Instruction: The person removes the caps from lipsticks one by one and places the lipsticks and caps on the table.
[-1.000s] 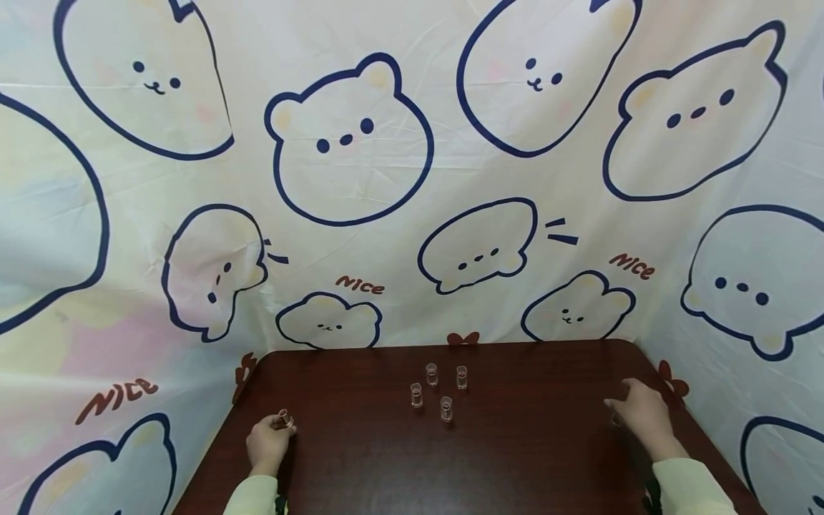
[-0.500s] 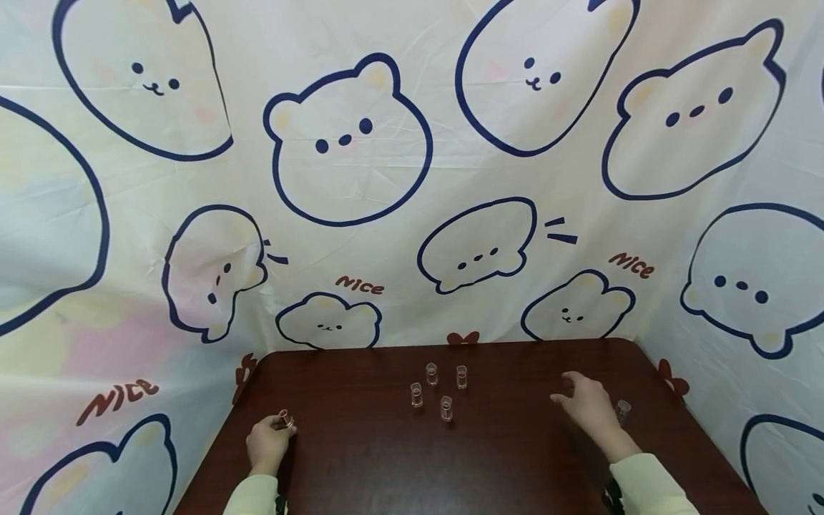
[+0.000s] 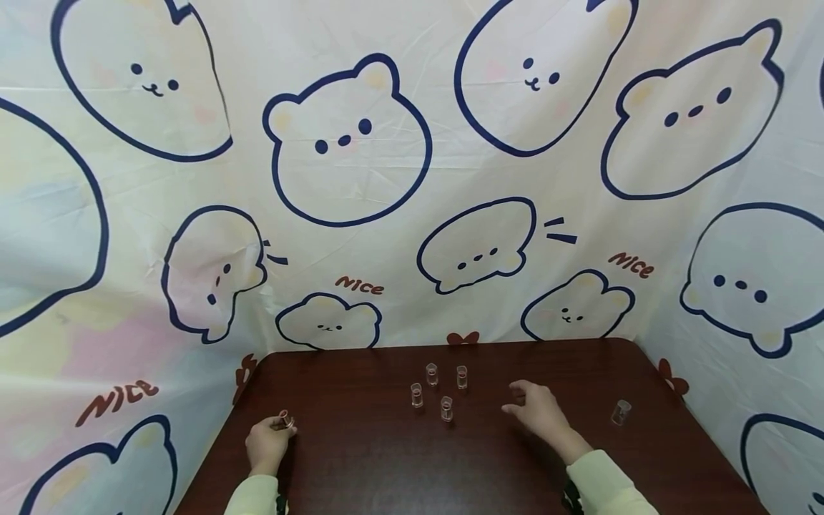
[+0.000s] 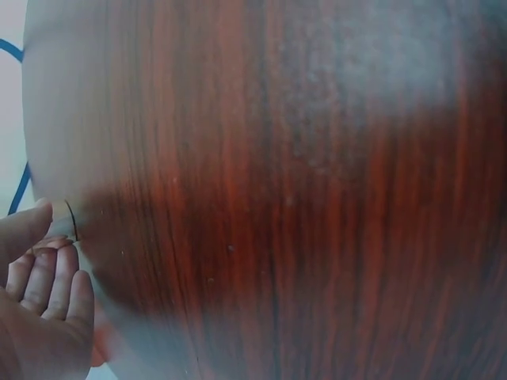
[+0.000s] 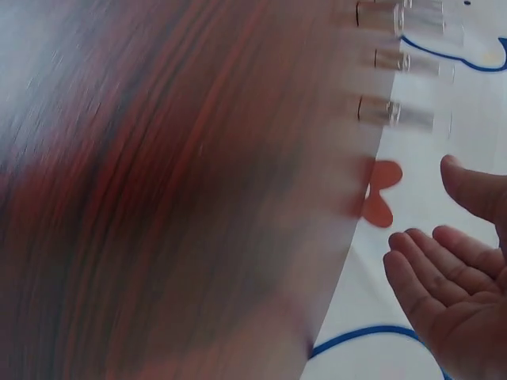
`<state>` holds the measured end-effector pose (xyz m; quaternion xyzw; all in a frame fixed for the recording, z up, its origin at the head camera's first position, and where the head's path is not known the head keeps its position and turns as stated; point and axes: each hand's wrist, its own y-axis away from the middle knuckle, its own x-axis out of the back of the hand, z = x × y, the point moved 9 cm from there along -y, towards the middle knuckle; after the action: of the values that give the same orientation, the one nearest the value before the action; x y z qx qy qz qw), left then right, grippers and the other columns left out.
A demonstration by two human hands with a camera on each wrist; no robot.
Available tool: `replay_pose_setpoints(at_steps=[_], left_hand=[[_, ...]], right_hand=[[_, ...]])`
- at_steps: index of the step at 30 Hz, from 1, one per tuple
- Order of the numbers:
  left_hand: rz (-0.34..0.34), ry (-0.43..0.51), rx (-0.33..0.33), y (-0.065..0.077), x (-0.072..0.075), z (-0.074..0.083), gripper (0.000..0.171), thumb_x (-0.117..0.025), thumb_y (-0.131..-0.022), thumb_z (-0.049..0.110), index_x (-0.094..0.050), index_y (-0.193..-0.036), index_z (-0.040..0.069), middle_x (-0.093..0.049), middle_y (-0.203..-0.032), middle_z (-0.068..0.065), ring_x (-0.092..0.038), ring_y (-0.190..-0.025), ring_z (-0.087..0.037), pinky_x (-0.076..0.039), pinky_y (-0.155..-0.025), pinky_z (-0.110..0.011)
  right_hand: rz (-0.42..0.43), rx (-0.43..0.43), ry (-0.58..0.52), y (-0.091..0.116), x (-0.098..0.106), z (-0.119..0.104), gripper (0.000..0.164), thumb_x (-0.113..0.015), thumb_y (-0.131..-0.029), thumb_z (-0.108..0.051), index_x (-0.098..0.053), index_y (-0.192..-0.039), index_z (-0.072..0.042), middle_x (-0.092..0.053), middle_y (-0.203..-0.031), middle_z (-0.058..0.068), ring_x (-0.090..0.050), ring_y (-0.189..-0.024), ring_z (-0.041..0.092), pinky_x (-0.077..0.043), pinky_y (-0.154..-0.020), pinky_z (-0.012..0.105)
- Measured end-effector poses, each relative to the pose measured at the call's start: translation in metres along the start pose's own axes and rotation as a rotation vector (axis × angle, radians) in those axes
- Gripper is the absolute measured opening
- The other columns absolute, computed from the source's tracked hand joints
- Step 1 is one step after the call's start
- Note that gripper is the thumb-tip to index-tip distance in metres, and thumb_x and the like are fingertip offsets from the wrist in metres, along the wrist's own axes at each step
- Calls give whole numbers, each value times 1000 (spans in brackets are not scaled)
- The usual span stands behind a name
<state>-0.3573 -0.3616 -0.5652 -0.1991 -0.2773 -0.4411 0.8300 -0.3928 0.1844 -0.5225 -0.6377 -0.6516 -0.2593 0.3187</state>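
Observation:
At the table's left side my left hand (image 3: 267, 443) pinches a small clear shot glass (image 3: 285, 419) between thumb and fingers. In the left wrist view that glass (image 4: 63, 222) shows only partly, behind the thumb and fingertips. My right hand (image 3: 541, 413) hovers over the right half of the table, thumb apart from the fingers, holding nothing. Left of it stand several similar clear glasses, the nearest (image 3: 447, 409) a short distance from the fingertips. One more clear glass (image 3: 621, 413) stands alone to the right of the right hand. The right wrist view shows the hand (image 5: 451, 293) palm visible and bare.
A dark brown wooden table (image 3: 386, 465) carries all the glasses. Pale cloth (image 3: 399, 172) printed with cartoon animals hangs behind it and along both sides, close to the table's edges.
My right hand has moved left from the lone glass at the right, which is now uncovered, toward the group of glasses. The left hand and its glass have stayed put.

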Motion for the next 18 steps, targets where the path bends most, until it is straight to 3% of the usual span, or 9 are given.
replay_pose_setpoints(at_steps=[8,18], left_hand=[[-10,-6,0,-2,1,-2,30,-77,-76,1,-67,-101,-14,-69,-81,-21,-61,-85,-43,-40,-83,-58],[-7,1,8,-2,0,-2,28,-77,-76,0,-68,-100,-13,-69,-78,-19,-60,-85,-43,-41,-81,-57]], right_hand=[[-72,69,-80,-6,-33,-31,41,-78,-83,-14,-64,-119,2,-67,-106,13,-65,-94,25,-54,-76,44],[-131,161,-94,-8,-65,-60,39,-77,-84,-15,-64,-118,1,-67,-104,11,-64,-94,26,-54,-76,42]])
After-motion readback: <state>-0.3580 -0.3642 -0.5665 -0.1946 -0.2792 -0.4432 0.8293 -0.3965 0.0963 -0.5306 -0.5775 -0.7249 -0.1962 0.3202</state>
